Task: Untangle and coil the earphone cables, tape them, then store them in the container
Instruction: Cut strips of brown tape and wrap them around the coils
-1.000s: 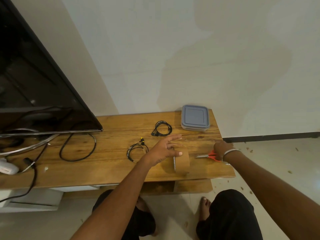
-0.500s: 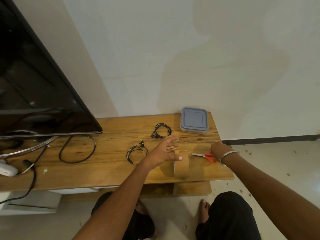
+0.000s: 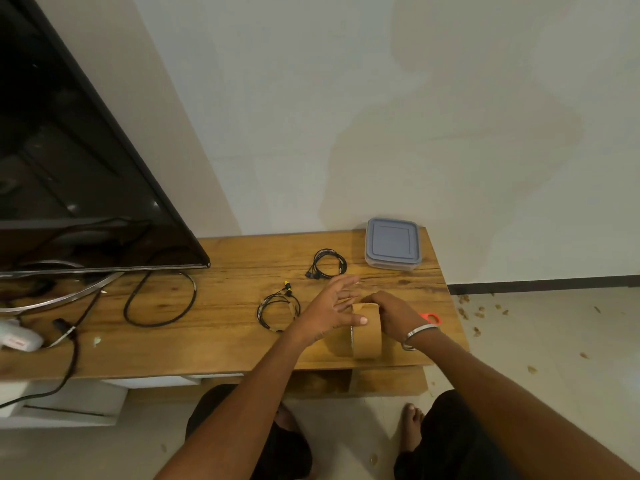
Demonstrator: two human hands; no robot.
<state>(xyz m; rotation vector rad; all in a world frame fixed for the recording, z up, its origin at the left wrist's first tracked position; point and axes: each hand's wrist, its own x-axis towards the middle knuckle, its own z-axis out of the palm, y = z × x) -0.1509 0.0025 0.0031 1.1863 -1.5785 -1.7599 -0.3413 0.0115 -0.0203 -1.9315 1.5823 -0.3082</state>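
Note:
A brown tape roll [image 3: 367,339] stands on edge near the front of the wooden table [image 3: 225,327]. My right hand [image 3: 393,317] curls over the roll's top and grips it. My left hand [image 3: 329,308] is beside the roll on its left, fingers straight and spread, thumb against the roll's side. Two coiled black earphones lie on the table: one with yellow tips [image 3: 278,308] just left of my left hand, the other [image 3: 327,263] farther back. A clear container with a grey lid [image 3: 393,244], closed, sits at the back right corner.
Red-handled scissors [image 3: 431,318] lie behind my right wrist near the table's right edge. A television [image 3: 69,174] stands at the left, with a thick black cable loop [image 3: 161,296] and a white plug [image 3: 17,337] beside it. My knees and feet are below the front edge.
My right hand left the scissors and moved left onto the top of the tape roll. My left hand stayed by the roll with its fingers spread.

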